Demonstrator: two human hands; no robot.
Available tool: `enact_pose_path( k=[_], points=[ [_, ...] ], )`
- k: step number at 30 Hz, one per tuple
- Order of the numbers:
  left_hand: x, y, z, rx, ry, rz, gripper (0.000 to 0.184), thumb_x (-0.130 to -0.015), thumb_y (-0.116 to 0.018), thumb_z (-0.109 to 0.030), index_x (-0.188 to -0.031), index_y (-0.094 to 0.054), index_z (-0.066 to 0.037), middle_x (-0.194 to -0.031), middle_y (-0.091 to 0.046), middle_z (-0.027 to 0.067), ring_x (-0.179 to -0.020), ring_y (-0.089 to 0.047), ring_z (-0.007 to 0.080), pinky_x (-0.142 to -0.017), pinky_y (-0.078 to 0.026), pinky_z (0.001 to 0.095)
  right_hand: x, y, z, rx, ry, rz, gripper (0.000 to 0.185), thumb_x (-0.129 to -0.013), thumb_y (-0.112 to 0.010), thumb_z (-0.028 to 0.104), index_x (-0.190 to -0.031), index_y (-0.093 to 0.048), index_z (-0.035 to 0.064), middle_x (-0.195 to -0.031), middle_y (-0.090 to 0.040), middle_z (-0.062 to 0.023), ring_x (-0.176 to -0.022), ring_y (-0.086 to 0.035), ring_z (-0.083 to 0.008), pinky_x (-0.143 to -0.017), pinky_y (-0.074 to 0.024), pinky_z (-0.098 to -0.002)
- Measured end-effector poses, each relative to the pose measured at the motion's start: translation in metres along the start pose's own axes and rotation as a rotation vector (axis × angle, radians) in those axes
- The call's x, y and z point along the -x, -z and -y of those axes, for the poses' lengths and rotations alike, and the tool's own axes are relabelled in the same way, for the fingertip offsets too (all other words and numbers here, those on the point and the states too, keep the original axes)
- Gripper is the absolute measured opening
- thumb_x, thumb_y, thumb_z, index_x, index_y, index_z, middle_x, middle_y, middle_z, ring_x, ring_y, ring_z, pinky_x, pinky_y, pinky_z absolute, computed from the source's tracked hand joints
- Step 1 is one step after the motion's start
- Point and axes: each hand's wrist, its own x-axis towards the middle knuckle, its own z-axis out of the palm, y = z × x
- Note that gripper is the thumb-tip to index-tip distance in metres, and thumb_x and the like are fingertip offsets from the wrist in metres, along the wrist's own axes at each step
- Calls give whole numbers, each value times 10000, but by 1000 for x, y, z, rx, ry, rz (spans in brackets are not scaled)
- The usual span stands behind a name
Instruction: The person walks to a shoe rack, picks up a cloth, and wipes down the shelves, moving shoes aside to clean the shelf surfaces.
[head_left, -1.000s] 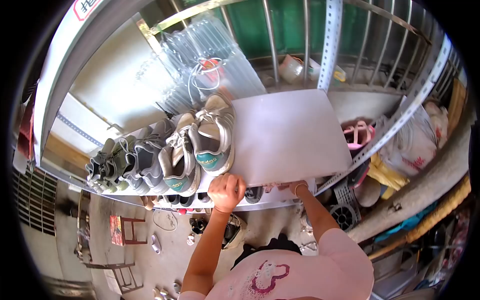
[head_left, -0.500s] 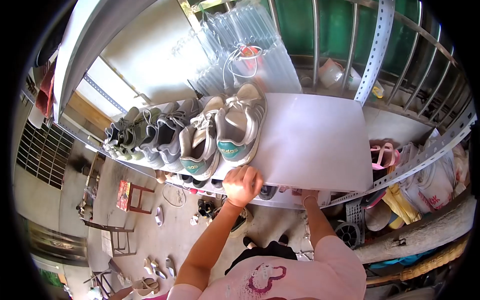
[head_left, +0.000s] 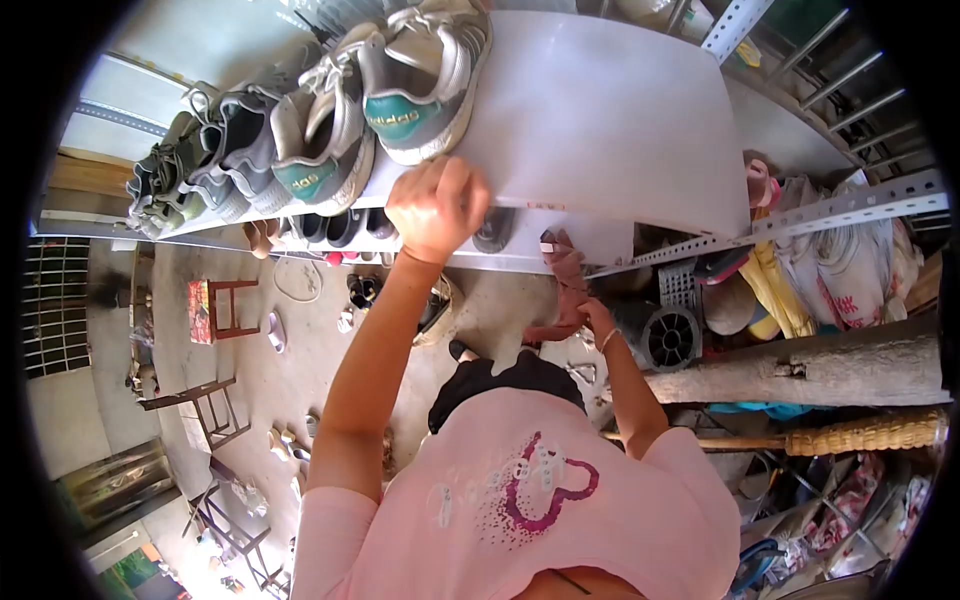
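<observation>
My left hand is closed at the front edge of the white shelf board, its fingers curled at the edge. Just behind it stands a grey-and-white sneaker with a green heel; its mate sits to the left. Lower down, my right hand is closed on a dusty-pink strappy sandal, held upright in front of the lower shelf. A dark shoe on that lower shelf is partly hidden by the upper board.
Grey sneakers continue the row leftward. A perforated metal post, plastic bags and a thick log lie to the right. On the floor are a red stool, a wooden chair and scattered shoes.
My view has tilted down, so the shelf appears higher. The right hand has come out from the lower shelf and now shows the pink sandal. My left hand stays at the shelf edge.
</observation>
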Motion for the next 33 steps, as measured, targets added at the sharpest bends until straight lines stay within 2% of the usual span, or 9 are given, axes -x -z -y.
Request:
enact_pose_path(
  k=[4, 10, 15, 19, 23, 25, 28, 31, 33],
  points=[
    [0, -3, 0, 11, -17, -46, 138, -686, -651, -150, -666, -515, -135, -585, -533, 23, -499, -537, 229, -484, -425, 328, 69, 4, 2, -583, 58, -49, 311, -812, -546, 178, -1121, -565, 143, -1085, -594, -4, -1015, -561, -179, -861, -445, -368],
    [-1, -2, -3, 0, 4, -60, 146, -728, -644, -152, -652, -520, -141, -587, -541, 15, -517, -556, 228, -499, -436, 338, 133, -9, 36, -276, 307, -155, 360, -783, -571, 153, -1137, -590, 94, -1052, -588, -2, -1006, -546, -140, -863, -440, -292],
    [-1, 2, -9, -23, 46, -17, 148, -746, -639, -152, -655, -523, -136, -586, -552, 6, -520, -559, 212, -503, -439, 327, 173, -4, 102, -293, 404, -261, 331, -812, -544, 97, -1134, -579, 33, -1021, -592, -17, -950, -548, -137, -875, -431, -268],
    [-2, 3, -8, -17, 57, -17, 132, -743, -646, -148, -661, -542, -142, -596, -566, -4, -520, -561, 207, -504, -438, 321, 212, 0, 172, -93, 1069, -525, 217, -844, -545, 69, -1049, -576, 5, -1059, -584, -48, -1038, -511, -138, -942, -388, -282],
    [-2, 1, -8, 8, 60, -30, 122, -742, -650, -150, -666, -556, -146, -572, -548, -16, -511, -557, 205, -499, -439, 315, 243, 2, 261, 193, 1540, -843, 458, -910, -601, 178, -1290, -405, 13, -1287, -464, -108, -1159, -453, -202, -1008, -365, -354],
    [-1, 1, -7, -1, 53, -22, 134, -741, -653, -149, -657, -549, -146, -555, -535, -19, -493, -548, 204, -484, -434, 314, 227, 3, 287, 427, 1508, -1135, 595, -931, -567, 201, -1395, -242, 15, -1388, -352, -139, -1243, -387, -245, -1061, -311, -385],
    [0, -2, -6, -7, 49, -28, 145, -736, -651, -144, -643, -539, -151, -542, -525, -22, -478, -539, 205, -467, -426, 314, 167, 17, 289, 58, 1485, -1016, 711, -912, -596, 196, -1422, -149, -17, -1426, -282, -195, -1302, -325, -286, -1100, -245, -408],
    [-1, -3, -7, -33, 66, -27, 141, -727, -647, -143, -639, -537, -156, -554, -535, -23, -490, -548, 198, -477, -431, 308, 135, 22, 247, 445, 1487, -1121, 797, -877, -644, 195, -1411, -112, -63, -1436, -250, -242, -1328, -293, -296, -1116, -205, -405],
    [-2, -2, -8, -33, 53, -44, 134, -719, -645, -144, -640, -538, -160, -570, -547, -28, -507, -559, 187, -494, -438, 301, 108, 23, 208, 342, 1405, -965, 835, -841, -691, 207, -1389, -139, -99, -1419, -282, -269, -1308, -336, -316, -1098, -247, -398]
  ],
)
